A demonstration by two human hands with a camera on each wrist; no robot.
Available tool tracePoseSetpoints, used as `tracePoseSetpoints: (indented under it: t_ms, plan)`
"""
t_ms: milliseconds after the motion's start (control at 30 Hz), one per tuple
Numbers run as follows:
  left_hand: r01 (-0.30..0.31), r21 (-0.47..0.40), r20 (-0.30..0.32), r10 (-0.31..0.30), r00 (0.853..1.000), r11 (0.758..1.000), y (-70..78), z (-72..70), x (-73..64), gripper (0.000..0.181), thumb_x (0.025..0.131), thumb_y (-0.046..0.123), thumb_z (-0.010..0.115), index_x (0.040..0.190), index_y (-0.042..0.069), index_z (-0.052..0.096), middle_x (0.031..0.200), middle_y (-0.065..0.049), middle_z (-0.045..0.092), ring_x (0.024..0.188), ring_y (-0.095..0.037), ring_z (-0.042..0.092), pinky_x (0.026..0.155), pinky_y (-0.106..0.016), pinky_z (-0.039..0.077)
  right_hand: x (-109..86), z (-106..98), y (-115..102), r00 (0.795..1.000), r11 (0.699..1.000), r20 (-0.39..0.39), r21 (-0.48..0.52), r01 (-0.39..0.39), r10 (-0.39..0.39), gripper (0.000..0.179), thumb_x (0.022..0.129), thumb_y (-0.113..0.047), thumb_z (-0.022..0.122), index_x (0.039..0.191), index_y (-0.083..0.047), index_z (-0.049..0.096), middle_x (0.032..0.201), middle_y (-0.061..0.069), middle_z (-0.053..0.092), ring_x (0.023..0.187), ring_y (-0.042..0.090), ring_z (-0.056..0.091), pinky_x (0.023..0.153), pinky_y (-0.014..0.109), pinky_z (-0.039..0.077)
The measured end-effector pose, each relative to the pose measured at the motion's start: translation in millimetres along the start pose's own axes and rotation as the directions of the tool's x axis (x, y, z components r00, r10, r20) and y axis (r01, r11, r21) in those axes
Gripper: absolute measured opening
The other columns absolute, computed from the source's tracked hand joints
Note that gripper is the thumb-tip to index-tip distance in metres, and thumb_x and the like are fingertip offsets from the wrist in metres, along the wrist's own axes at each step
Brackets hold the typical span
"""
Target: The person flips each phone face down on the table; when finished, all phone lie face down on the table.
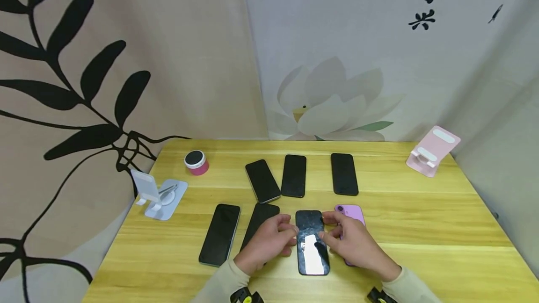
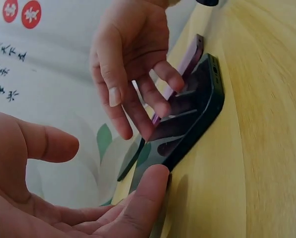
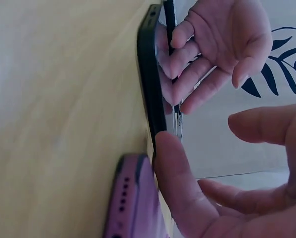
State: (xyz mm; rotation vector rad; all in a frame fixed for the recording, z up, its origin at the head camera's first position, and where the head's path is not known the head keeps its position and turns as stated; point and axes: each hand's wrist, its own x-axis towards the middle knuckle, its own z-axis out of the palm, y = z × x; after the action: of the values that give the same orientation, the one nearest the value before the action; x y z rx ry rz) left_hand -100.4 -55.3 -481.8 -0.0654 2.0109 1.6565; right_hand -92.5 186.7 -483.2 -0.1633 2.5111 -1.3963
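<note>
Black glossy rectangular phone (image 1: 312,243) lies flat at lower centre, not yet raised, between left hand (image 1: 270,242) and right hand (image 1: 353,243), each grip's fingers apart, contact unclear.

White glare is reflected from the dark phone (image 1: 312,243) between the left fingers (image 2: 144,198) and right fingers (image 3: 179,173); beside the former, a soft shadow is cast on the tabletop (image 2: 215,183); beside the latter, wood grain is blurred.
</note>
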Motion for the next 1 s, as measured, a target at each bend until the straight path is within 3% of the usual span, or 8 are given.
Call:
tracePoseSetpoints:
  t_ms: [133, 367, 567, 733, 900, 1000]
  plan:
    - [0.028, -0.044, 0.004, -0.028, 1.0, 0.999, 0.7, -0.7, 0.4, 0.063, 0.102, 0.027, 0.066, 0.154, -0.004, 0.047, 0.127, -0.013, 0.07, 0.101, -0.022, 0.072, 0.081, -0.042, 0.066, 0.5, 1.1, 1.5, 1.0, 0.998, 0.012, 0.057, -0.002, 0.001, 0.06, 0.094, -0.024, 0.081, 0.142, 0.005, 0.058, 0.139, 0.025, 0.066, 0.095, 0.016, 0.075, 0.068, 0.024, 0.062]
    - [0.015, -0.125, 0.009, -0.014, 1.0, 0.992, 1.9, 0.0, -2.0, 0.065, 0.103, 0.025, 0.065, 0.153, -0.01, 0.044, 0.131, -0.018, 0.066, 0.1, -0.022, 0.072, 0.081, -0.04, 0.066, -3.1, 4.0, 0.8, 1.0, 0.994, 0.019, 0.109, -0.024, 0.022, 0.059, 0.095, -0.021, 0.08, 0.144, 0.004, 0.057, 0.144, 0.024, 0.063, 0.101, 0.02, 0.071, 0.068, 0.025, 0.063]
    - [-0.007, -0.172, 0.01, 0.009, 1.0, 0.985, 1.6, -0.3, -0.3, 0.067, 0.103, 0.021, 0.063, 0.155, -0.015, 0.038, 0.139, -0.022, 0.061, 0.101, -0.023, 0.07, 0.087, -0.042, 0.065, -2.0, 7.1, -0.5, 0.999, 1.0, -0.04, -0.004, -0.012, 0.012, 0.055, 0.094, -0.025, 0.081, 0.142, -0.005, 0.063, 0.141, 0.012, 0.068, 0.101, 0.012, 0.071, 0.08, 0.026, 0.059]
    - [-0.032, -0.19, 0.028, 0.038, 0.999, 0.981, 0.3, -3.7, 2.5, 0.058, 0.105, 0.017, 0.061, 0.151, -0.014, 0.045, 0.129, -0.021, 0.066, 0.099, -0.02, 0.069, 0.089, -0.043, 0.065, 0.2, 9.5, -1.6, 0.998, 0.998, -0.058, -0.066, 0.021, -0.025, 0.051, 0.093, -0.026, 0.082, 0.139, -0.008, 0.066, 0.136, 0.008, 0.071, 0.104, 0.014, 0.073, 0.089, 0.034, 0.059]
    - [-0.057, -0.285, 0.075, 0.082, 0.994, 0.957, 0.5, -1.7, 6.1, 0.047, 0.105, 0.007, 0.056, 0.149, -0.008, 0.051, 0.122, -0.018, 0.067, 0.096, -0.018, 0.069, 0.087, -0.039, 0.065, 3.1, 12.8, -3.2, 0.997, 0.994, -0.034, -0.085, 0.065, -0.068, 0.046, 0.095, -0.028, 0.08, 0.135, -0.008, 0.068, 0.132, 0.007, 0.073, 0.107, 0.018, 0.073, 0.093, 0.04, 0.06]
    - [-0.062, -0.318, 0.09, 0.095, 0.991, 0.946, -1.2, 2.5, 8.9, 0.051, 0.102, 0.001, 0.055, 0.152, -0.002, 0.049, 0.125, -0.018, 0.064, 0.098, -0.02, 0.07, 0.083, -0.039, 0.065, 4.6, 14.4, -4.0, 0.997, 0.995, -0.031, -0.07, 0.067, -0.07, 0.045, 0.097, -0.03, 0.078, 0.134, -0.009, 0.069, 0.13, 0.006, 0.074, 0.106, 0.016, 0.073, 0.091, 0.036, 0.06]
